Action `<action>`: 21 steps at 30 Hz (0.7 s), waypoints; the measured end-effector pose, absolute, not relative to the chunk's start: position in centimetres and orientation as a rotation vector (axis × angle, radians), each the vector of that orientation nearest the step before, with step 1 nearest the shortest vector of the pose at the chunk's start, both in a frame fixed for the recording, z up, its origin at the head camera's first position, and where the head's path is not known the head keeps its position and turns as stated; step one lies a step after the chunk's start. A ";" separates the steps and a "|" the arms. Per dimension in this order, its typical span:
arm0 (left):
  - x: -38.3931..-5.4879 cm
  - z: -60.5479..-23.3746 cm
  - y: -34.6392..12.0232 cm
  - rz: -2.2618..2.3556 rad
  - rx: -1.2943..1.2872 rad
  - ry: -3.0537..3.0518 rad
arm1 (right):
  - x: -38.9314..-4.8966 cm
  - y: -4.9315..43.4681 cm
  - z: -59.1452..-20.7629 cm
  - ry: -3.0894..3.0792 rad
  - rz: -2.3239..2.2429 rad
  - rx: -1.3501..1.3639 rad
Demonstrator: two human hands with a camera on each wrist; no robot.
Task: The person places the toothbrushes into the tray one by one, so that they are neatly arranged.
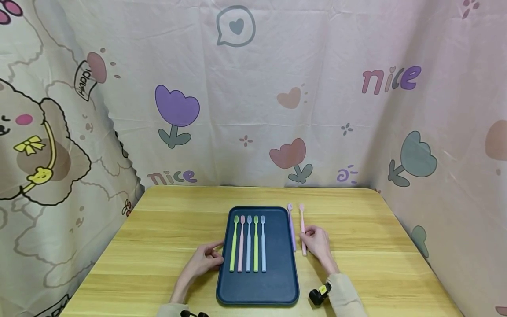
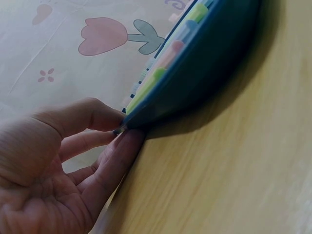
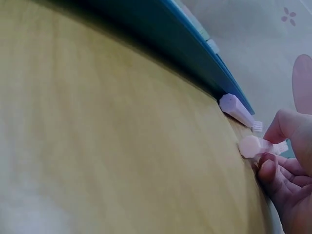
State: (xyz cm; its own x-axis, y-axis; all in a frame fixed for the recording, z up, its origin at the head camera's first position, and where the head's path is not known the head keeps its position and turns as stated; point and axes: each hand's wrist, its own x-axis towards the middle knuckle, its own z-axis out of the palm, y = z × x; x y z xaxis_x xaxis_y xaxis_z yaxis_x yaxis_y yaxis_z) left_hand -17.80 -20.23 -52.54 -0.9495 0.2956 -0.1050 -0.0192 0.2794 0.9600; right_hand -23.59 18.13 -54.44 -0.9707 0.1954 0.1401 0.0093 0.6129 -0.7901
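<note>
A dark blue tray lies on the table, and several toothbrushes in green, pink and blue stand in a row on it. At its left edge my left hand pinches the rim; the left wrist view shows fingertips right at the tray's side. To the right of the tray, my right hand pinches a pink toothbrush by the handle, between thumb and finger. Between that brush and the tray lies a purple toothbrush, close along the tray's right edge; its handle end shows in the right wrist view.
The wooden table reaches back to a printed cloth hanging behind it. More cloth hangs at the left and right sides. A small black camera is strapped to the right wrist.
</note>
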 end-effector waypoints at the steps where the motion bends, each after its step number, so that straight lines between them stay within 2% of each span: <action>1: -17.8 -52.5 -20.2 1.725 0.254 2.287 | -23.5 18.2 -54.4 -2.622 1.300 -0.171; 21: -17.9 -52.6 -20.3 1.707 0.267 2.304 | -22.4 18.0 -53.6 -2.499 1.717 -0.137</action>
